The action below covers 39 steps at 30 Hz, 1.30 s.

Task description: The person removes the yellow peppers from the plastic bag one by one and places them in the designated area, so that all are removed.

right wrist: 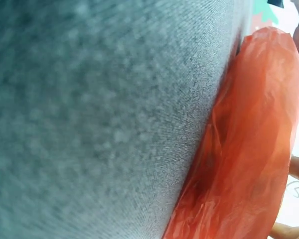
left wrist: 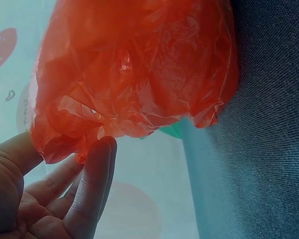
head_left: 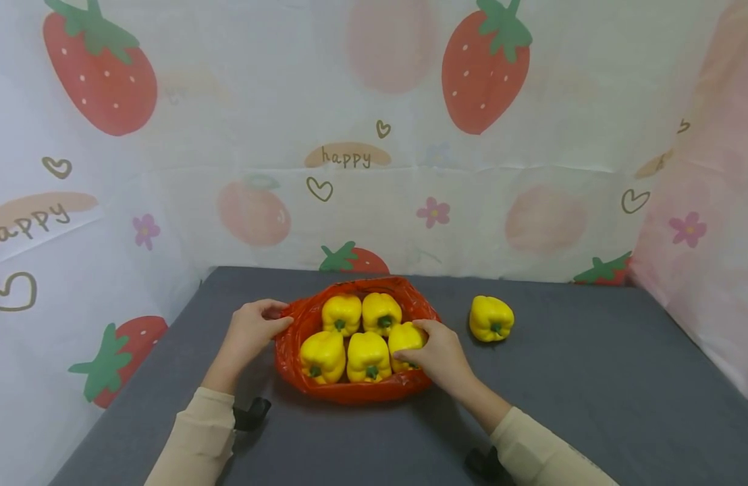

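**A:** Status on the hands?

**B:** Left hand (head_left: 252, 329) is at the left rim of the orange bag (head_left: 291, 368), fingers curled onto the plastic edge. In the left wrist view the fingers (left wrist: 92, 184) sit under a crumpled fold of the bag (left wrist: 134, 74), touching it; it looks like a pinch, but the thumb contact is hidden behind the plastic.

**A:** Right?

**B:** Right hand (head_left: 437, 354) is inside the bag's right side, fingers curled over the front right pepper (head_left: 403, 339). The palm covers part of it, so I can't see how far round the grip goes.

**A:** Bag contents?

**B:** Five yellow peppers visible in the bag: two at the back (head_left: 342, 313), (head_left: 381, 312), three in front counting the gripped one (head_left: 323, 356), (head_left: 368, 356). They sit packed, touching each other. Anything underneath is hidden.

**A:** Outside the bag?

**B:** One loose pepper (head_left: 491, 318) on the grey tabletop (head_left: 593, 391), just right of the bag, apart from it.

**A:** Right wrist view any use?

**B:** Little. Mostly blurred tabletop (right wrist: 99, 119) with the bag's wall (right wrist: 249, 149) at the right edge. Slivers of fingers are cut off at the frame edge; no pepper visible.

**A:** Surroundings?

**B:** Strawberry-print sheet (head_left: 374, 135) behind and on both sides. Both sleeves are cream; forearms cut off at the bottom of the frame.
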### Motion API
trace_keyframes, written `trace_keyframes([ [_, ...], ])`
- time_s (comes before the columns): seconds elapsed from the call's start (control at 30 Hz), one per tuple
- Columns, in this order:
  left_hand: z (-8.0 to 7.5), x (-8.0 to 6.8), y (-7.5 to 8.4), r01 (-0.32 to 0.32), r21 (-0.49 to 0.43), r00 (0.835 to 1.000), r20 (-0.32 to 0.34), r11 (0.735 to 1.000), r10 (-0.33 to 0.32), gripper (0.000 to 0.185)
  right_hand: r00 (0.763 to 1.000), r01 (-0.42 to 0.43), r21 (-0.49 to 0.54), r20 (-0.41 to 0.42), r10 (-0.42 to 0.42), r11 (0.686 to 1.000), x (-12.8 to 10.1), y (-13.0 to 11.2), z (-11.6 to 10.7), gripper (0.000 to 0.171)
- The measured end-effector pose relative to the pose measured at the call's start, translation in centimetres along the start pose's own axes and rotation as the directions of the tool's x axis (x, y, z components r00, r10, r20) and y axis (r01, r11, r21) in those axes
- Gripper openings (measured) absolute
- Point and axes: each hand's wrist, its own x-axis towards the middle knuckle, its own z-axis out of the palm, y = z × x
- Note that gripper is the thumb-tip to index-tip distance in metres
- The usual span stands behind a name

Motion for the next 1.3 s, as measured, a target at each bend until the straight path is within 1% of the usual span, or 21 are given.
trace_keyframes([
  [0.33,0.03,-0.13,-0.03,0.012,-0.001,1.0,-0.005,1.0,-0.012,0.037,1.0,-0.006,-0.008,0.003,0.006,1.0,0.09,0.01,0.2,0.066],
  [0.63,0.02,-0.29,-0.08,0.038,0.001,0.999,-0.004,0.999,-0.038,0.037,1.0,0.004,-0.005,0.005,-0.003,1.0,0.07,-0.18,0.38,0.066],
  [0.87,0.08,-0.1,0.08,0.016,-0.005,1.0,-0.001,1.0,-0.016,0.036,1.0,0.001,0.001,-0.001,-0.001,1.0,0.07,-0.32,0.21,0.066],
  [1.03,-0.02,0.04,0.0,0.033,0.0,0.999,-0.006,0.999,-0.033,0.035,1.0,0.017,0.01,0.0,-0.017,1.0,0.11,-0.36,0.21,0.066],
  [1.2,0.07,0.2,0.0,0.011,-0.006,1.0,0.001,1.0,-0.011,0.036,1.0,0.009,0.004,-0.014,-0.009,1.0,0.09,-0.28,0.01,0.066],
  [1.3,0.09,0.21,-0.01,0.019,-0.005,1.0,-0.005,1.0,-0.019,0.035,1.0,0.014,0.009,-0.009,-0.014,1.0,0.02,-0.3,-0.11,0.067],
])
